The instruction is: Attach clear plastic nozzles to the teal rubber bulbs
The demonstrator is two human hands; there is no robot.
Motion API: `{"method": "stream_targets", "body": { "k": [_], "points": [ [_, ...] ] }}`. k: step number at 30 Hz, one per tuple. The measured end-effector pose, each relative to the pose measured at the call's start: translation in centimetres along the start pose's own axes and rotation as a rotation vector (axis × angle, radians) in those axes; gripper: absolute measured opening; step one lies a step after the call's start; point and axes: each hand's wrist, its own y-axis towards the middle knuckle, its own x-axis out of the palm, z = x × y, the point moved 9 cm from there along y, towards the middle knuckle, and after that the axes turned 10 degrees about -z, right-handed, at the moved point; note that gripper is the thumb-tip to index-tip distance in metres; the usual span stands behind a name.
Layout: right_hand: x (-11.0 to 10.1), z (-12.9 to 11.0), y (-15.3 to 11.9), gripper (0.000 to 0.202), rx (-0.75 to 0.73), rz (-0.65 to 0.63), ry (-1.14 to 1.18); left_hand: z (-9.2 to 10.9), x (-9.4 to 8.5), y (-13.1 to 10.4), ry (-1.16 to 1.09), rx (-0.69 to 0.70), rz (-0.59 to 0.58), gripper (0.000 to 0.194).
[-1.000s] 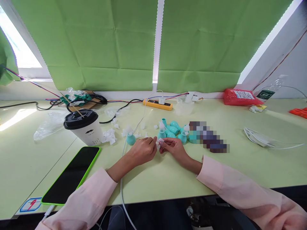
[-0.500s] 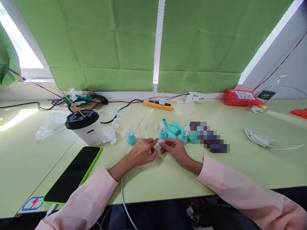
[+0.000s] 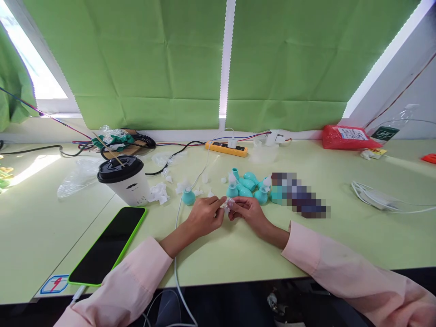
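Note:
Between my two hands is a small clear plastic piece (image 3: pixel 229 204), too small to name for sure. My right hand (image 3: pixel 250 214) pinches it between thumb and fingers. My left hand (image 3: pixel 206 215) is closed, its index finger reaching to the piece's left side; whether it also grips is hard to make out. Just beyond my fingers stand turquoise bulbs with clear tips, one bulb (image 3: pixel 232 189) behind my right fingertips and another bulb (image 3: pixel 261 195) to its right. A single turquoise bulb (image 3: pixel 188 196) stands beyond my left hand. Several loose turquoise bulbs (image 3: pixel 246 183) lie in a heap behind.
On the left are a lidded paper cup (image 3: pixel 127 184) and a green-edged phone (image 3: pixel 111 245). A white cable (image 3: pixel 176 268) runs under my left forearm. An orange power strip (image 3: pixel 225 148) lies at the back, a red package (image 3: pixel 347 137) back right, a white mask (image 3: pixel 378 200) at right.
The view has shifted slightly, so everything sits a little further right. Both hands keep nearly the same pose around the clear piece.

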Motion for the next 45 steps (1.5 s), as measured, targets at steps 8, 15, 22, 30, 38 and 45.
{"method": "stream_targets", "body": {
  "k": [8, 15, 22, 30, 38, 45],
  "points": [
    [-0.6, 0.4, 0.1, 0.024, 0.018, 0.028, 0.01, -2.3, 2.2, 0.2, -0.536, -0.226, -0.261, 0.031],
    [0.0, -0.1, -0.1, 0.02, 0.012, -0.013, 0.058, -5.0, -0.8, 0.8, -0.099, -0.274, -0.049, 0.038],
    [0.1, -0.1, -0.1, 0.02, 0.012, -0.013, 0.04, -5.4, 3.9, 0.3, 0.238, -0.157, -0.494, 0.053],
    [0.1, 0.1, 0.1, 0.017, 0.002, -0.051, 0.055, -5.3, 5.3, 0.1, 0.162, -0.111, -0.546, 0.057],
    [0.2, 0.5, 0.2, 0.015, 0.01, -0.077, 0.094, -5.9, 4.5, 0.1, 0.175, -0.184, -0.542, 0.042],
    [0.0, 0.8, 0.3, 0.018, 0.037, -0.059, 0.083, -5.5, 4.2, 0.4, 0.242, -0.231, -0.566, 0.032]
  ]
}}
